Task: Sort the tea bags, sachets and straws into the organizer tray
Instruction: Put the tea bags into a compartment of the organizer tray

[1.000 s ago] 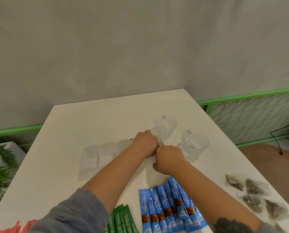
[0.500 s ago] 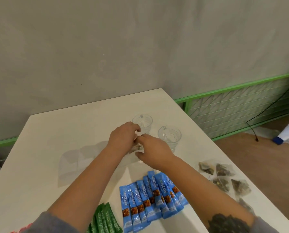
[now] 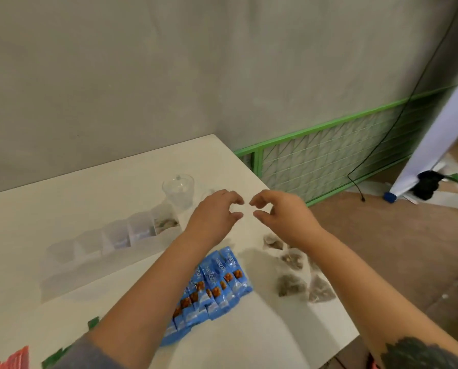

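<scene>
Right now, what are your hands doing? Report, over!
Left hand and right hand empty, fingers loosely curled. One tea bag in organizer tray. Blue sachets unsorted. Nothing in the way.

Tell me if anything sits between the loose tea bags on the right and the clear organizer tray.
Yes. The left hand and its forearm cross the direct line from the tea bags to the organizer tray, and the blue sachets lie near that line. A lifted bag would pass over the sachets.

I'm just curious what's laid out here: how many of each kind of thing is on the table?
Tray: 1
Clear cups: 2, one mostly behind the left hand
Loose tea bags: 5 showing
Blue sachets: about 8, overlapping
Green packets, red packets: cut off, uncountable
Total: about 16
</scene>
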A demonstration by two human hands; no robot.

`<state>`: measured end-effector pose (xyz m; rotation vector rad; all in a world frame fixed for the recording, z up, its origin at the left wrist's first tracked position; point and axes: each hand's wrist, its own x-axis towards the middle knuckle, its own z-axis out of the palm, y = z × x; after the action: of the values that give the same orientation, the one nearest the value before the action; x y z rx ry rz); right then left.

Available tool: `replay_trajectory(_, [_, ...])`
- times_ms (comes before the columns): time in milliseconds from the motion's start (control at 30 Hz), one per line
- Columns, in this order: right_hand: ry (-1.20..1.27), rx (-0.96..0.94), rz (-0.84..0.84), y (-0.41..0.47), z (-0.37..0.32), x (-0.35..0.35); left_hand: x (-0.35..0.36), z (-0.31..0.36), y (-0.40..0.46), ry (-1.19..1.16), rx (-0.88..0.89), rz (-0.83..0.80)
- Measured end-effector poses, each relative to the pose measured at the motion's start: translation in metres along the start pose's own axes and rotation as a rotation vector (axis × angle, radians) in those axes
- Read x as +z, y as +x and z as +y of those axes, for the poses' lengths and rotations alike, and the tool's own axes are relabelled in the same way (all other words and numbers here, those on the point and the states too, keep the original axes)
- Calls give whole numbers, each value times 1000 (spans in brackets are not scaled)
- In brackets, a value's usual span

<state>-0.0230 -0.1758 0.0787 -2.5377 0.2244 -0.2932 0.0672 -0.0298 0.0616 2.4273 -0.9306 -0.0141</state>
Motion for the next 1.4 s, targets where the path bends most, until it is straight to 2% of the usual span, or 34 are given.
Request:
replay_trajectory(233, [-28, 124, 14, -22, 49, -30, 40, 33, 6, 34, 62, -129])
replay_trajectory(533, [-167, 199, -137, -26, 95, -23, 86, 42, 17, 159, 45, -292])
replay_trajectory(700, [-196, 239, -215, -18, 108, -11, 104, 41, 23, 217, -33, -329])
replay_trajectory(1033, [-306, 336, -350, 2, 107, 11, 117, 41, 30, 205, -111, -273])
replay_trajectory(1400, [-133, 357, -324, 15, 115, 3, 104, 39, 36, -12, -141, -128])
